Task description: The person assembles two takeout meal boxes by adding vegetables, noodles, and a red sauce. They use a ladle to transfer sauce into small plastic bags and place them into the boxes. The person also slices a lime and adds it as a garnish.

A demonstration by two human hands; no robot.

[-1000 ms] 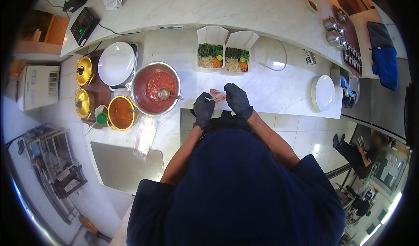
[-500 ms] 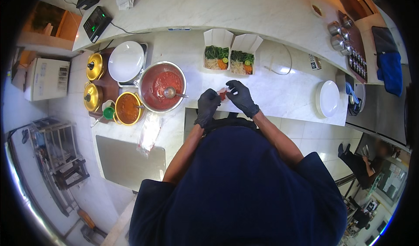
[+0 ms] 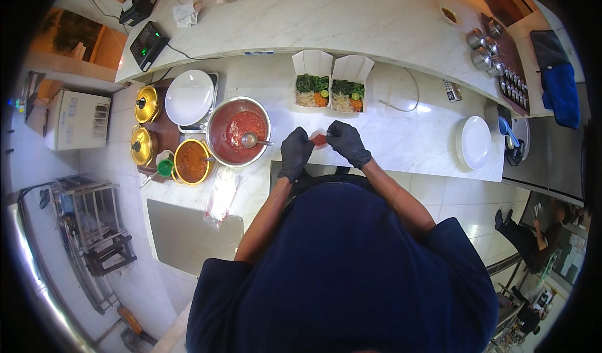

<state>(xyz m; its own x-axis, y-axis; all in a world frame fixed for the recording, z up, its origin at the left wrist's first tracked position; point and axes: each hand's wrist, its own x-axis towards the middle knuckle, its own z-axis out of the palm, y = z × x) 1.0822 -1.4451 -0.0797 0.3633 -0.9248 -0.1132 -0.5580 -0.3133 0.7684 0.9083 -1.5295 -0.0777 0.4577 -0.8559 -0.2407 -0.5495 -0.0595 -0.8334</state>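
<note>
Between my two black-gloved hands is a small clear plastic bag [image 3: 319, 140] with red sauce in it. My left hand [image 3: 296, 151] pinches its left side, and my right hand [image 3: 347, 143] grips the right side with fingers closed. Just beyond them stand two open white takeaway boxes, the left box [image 3: 311, 97] and the right box [image 3: 348, 102], each holding greens, bean sprouts, an orange shredded topping and a slice of lime. Left of my hands is a steel bowl [image 3: 216, 154] of red sauce, with a ladle [image 3: 249, 140] resting in it.
A yellow pot [image 3: 193, 161] of orange-brown sauce, gold lidded pots [image 3: 147, 105] and a white plate [image 3: 189, 97] stand at left. Plastic bags [image 3: 221, 196] lie near the grey board [image 3: 188, 234]. White plates [image 3: 473, 143] are stacked at right. Another person [image 3: 533, 243] stands far right.
My right hand's fingers have closed on the bag's right side, where they were raised and spread before. The bag now stretches between both hands. The whole view has shifted slightly.
</note>
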